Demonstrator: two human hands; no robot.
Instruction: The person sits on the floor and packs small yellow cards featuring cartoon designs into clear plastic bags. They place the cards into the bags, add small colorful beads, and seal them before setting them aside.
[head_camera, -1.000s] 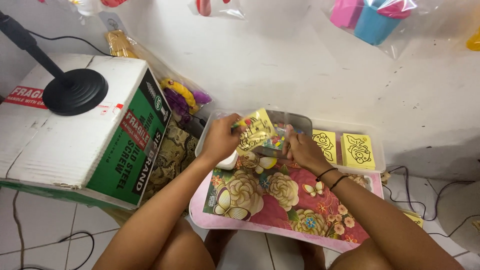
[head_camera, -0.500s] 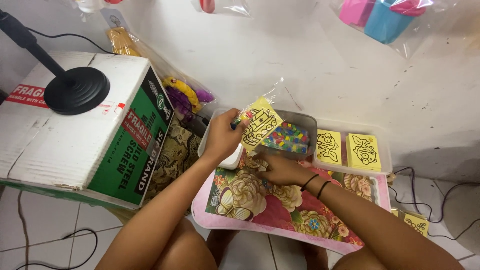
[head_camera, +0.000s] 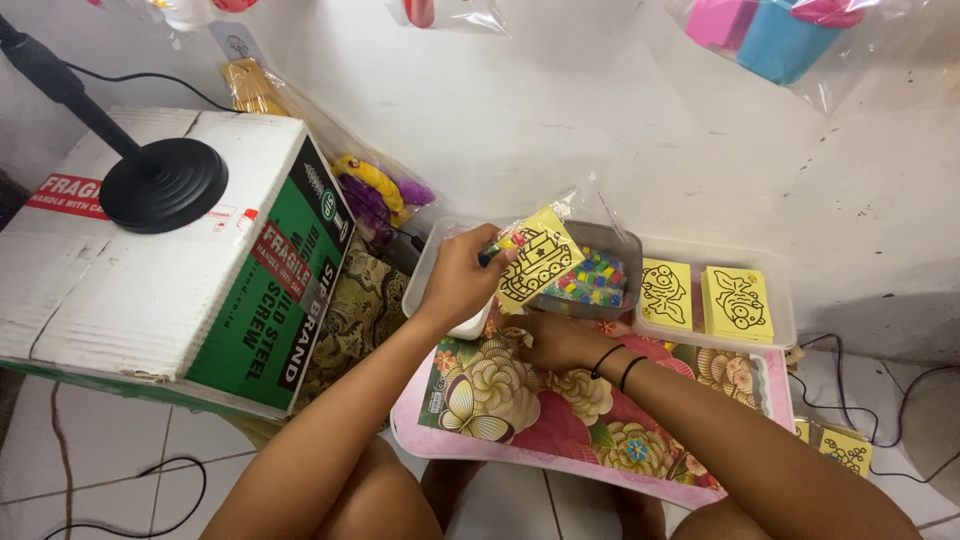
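Against a white wall, left hand (head_camera: 458, 282) pinches a bagged yellow tank card (head_camera: 535, 262) at its fingertips above the floral lap tray (head_camera: 560, 420), right hand (head_camera: 556, 340) curled below, contents indiscernible; loose grip risks dropping the card onto the bead container (head_camera: 592, 280)

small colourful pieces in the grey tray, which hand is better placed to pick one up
Probably the right hand: it is empty and rests on the flowered mat just below the grey tray of colourful pieces. The left hand already holds the bagged yellow card.
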